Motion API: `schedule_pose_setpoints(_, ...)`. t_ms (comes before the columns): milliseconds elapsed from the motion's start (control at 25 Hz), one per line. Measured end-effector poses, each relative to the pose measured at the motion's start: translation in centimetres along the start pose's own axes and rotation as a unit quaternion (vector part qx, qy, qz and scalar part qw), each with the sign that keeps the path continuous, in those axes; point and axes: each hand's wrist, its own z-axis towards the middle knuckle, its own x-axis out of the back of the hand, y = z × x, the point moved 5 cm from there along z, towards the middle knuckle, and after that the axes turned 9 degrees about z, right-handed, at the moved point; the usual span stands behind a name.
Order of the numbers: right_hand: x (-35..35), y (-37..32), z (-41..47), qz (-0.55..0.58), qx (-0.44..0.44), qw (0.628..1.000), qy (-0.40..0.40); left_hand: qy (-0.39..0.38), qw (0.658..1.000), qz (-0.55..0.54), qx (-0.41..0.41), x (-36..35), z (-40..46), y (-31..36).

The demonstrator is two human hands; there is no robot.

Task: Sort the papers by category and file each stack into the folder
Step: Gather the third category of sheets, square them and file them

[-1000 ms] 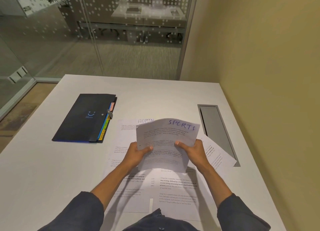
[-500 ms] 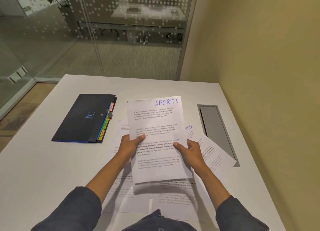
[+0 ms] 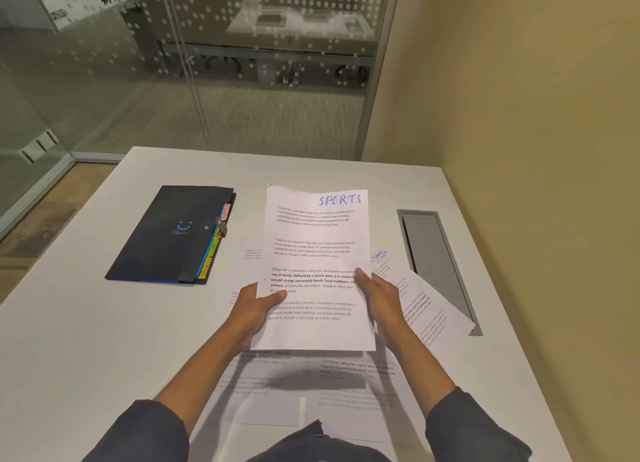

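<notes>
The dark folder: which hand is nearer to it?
Left. The left hand grips the SPORTS sheet's left edge, just right of the folder; the right hand grips the far edge.

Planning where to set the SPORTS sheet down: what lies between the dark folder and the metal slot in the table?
In the head view: the held SPORTS sheet and loose papers, one marked ADMIN.

- SPORTS sheet (image 3: 317,254) hides most of the papers under it (image 3: 247,254)
- ADMIN page (image 3: 420,299): first letter covered
- folder (image 3: 169,233) tab labels mostly too small to read
- both sleeves cut off at bottom edge
</notes>
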Motion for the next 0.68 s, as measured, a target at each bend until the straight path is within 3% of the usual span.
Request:
schedule_pose_setpoints(120, 3.9, 0.9, 0.5, -0.055, -0.024, 0.996, 0.064, 0.025, 1.000, -0.005, 0.011, 1.6, -0.4, -0.3)
schedule_pose_setpoints(200, 7.3, 2.4, 0.4, -0.175, -0.023, 0.977, 0.115, 0.044, 0.999, -0.011, 0.020, 2.9, -0.6, -0.8)
schedule_pose_setpoints(360, 11.5, 5.5, -1.6, -0.462, -0.050, 0.869, 0.171, 0.084, 0.996, -0.021, 0.027, 5.5, -1.1, -1.4)
schedule_pose_setpoints(520, 11.1, 7.7, -2.7, -0.621, -0.088, 0.763, 0.157, 0.092, 0.995, -0.005, 0.041, 6.8, -2.0, -2.3)
schedule_pose_setpoints(680, 10.4, 8.4, -2.7, -0.643, -0.074, 0.745, 0.162, 0.092, 0.995, 0.012, 0.047, 7.1, -2.9, -2.9)
